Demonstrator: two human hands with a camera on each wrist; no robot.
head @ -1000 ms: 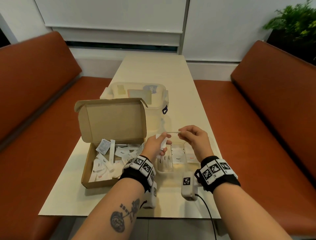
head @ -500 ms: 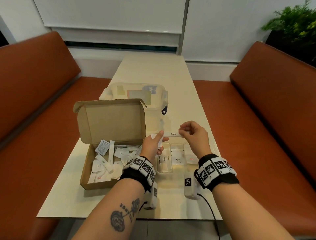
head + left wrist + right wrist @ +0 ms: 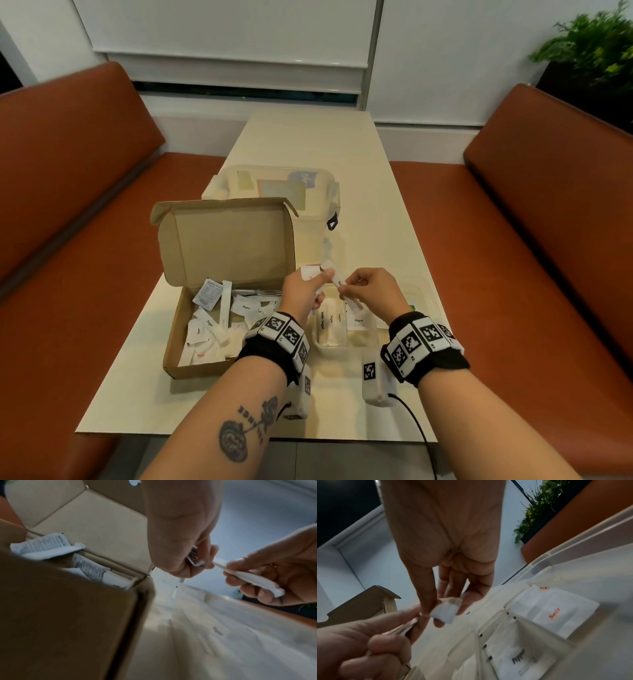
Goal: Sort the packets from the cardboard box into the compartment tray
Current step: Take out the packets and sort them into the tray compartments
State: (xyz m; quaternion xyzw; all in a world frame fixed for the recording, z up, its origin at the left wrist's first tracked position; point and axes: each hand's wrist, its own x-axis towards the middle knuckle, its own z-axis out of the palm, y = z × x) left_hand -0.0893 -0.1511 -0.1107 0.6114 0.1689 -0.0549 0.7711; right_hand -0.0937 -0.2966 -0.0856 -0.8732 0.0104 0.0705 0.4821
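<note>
The open cardboard box [image 3: 175,329] sits left on the table with several white packets [image 3: 219,308] inside. Right of it, under my hands, lies the clear compartment tray [image 3: 342,345]; it holds sugar sticks [image 3: 329,320], a pepper packet [image 3: 520,655] and a salt packet [image 3: 554,614] in separate compartments. My right hand [image 3: 346,291] pinches a long white sugar stick [image 3: 343,287], tilted with its near end down over the tray. My left hand [image 3: 320,279] grips a few small packets [image 3: 310,272] just left of the stick, fingertips touching the stick's far end [image 3: 217,561].
A clear lidded plastic container [image 3: 308,192] stands behind the box, whose raised lid [image 3: 229,246] is upright. Orange benches [image 3: 548,240] run along both sides of the cream table [image 3: 308,144]. A plant [image 3: 592,44] is at the far right. A black cable [image 3: 416,425] trails off the front edge.
The sugar stick, held level between both hands before, now tilts with its near end down toward the tray. My right hand has come down and nearer; the left hand has stayed put.
</note>
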